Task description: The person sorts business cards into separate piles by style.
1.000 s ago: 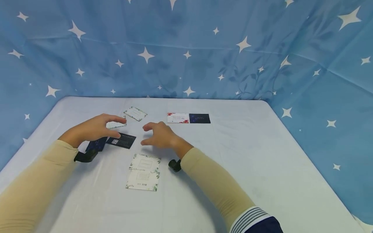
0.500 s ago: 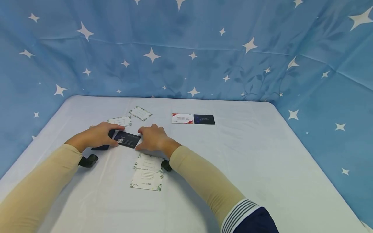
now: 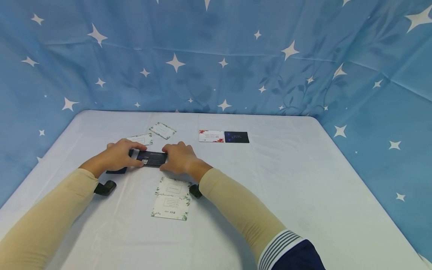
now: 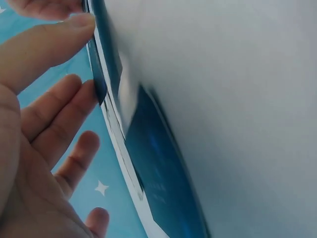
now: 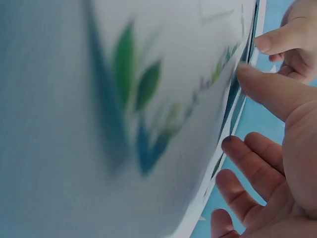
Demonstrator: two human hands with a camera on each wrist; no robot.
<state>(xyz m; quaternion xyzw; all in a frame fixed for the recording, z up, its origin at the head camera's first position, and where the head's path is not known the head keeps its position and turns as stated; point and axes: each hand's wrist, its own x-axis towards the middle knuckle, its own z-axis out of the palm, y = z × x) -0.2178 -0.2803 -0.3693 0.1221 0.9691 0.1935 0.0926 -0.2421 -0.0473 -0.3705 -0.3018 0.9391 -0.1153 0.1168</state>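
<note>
A black card (image 3: 152, 159) with a small QR code and fine print lies between my two hands in the head view. My left hand (image 3: 119, 156) holds its left end, thumb at the near edge and fingers at the far edge. At the opposite end my right hand (image 3: 180, 159) grips it the same way. In the left wrist view the thumb (image 4: 74, 30) touches this card. A dark blue card (image 4: 161, 163) lies below the left palm, mostly hidden in the head view. Under the right wrist are two white leaf-bordered cards (image 3: 170, 202), edge to edge.
Farther back lie two more leaf-bordered cards, one tilted (image 3: 163, 130) and one (image 3: 141, 139) partly behind the left hand. A red-flowered white card (image 3: 211, 136) and a navy card (image 3: 237, 137) sit side by side. White cloth (image 3: 303, 195) covers the table; a blue starry curtain (image 3: 236, 75) hangs behind.
Both hands came down and closed in on the black card, taking hold of its ends. The card has since turned straighter and shifted slightly right.
</note>
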